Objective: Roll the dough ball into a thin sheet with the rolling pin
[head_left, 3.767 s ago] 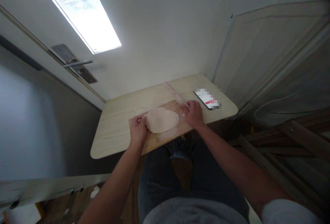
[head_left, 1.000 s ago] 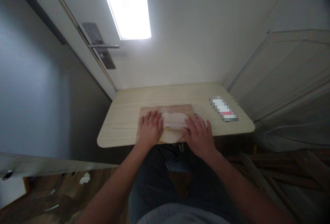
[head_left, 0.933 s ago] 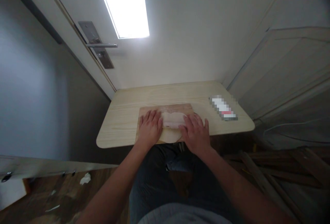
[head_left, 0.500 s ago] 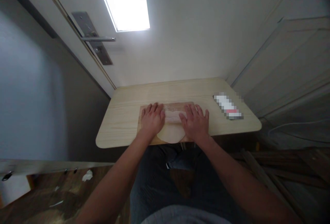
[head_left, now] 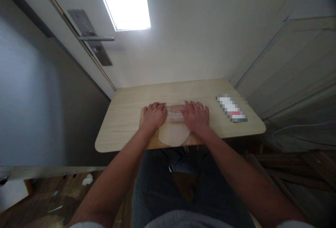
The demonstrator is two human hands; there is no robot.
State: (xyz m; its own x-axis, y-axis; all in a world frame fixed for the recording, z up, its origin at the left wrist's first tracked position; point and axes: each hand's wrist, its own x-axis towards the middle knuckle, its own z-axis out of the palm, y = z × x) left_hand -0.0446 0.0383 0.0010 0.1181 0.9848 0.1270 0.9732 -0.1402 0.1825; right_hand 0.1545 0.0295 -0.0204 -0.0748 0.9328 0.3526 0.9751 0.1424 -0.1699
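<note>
On a thin wooden board (head_left: 157,144) lies a round, flat sheet of pale dough (head_left: 174,135), its near edge at the board's front. Across its far part runs a pale, floury rolling pin (head_left: 175,116), seen only between my hands. My left hand (head_left: 155,115) is over the pin's left part, fingers bent over it and pointing away from me. Over the right part my right hand (head_left: 195,116) does the same, its thumb toward the middle. Both palms press down from above. The pin's ends are hidden under the hands.
The board rests on a small light-wood table (head_left: 118,123) against a white door with a metal handle (head_left: 97,39). A blurred-out phone-shaped object (head_left: 231,108) lies at the table's right. Dark wooden pieces (head_left: 294,172) are low on the right; crumpled paper (head_left: 87,179) lies at lower left.
Both hands have moved slightly away from me with the rolling pin, the right hand also a little to the left. More of the dough shows on the near side.
</note>
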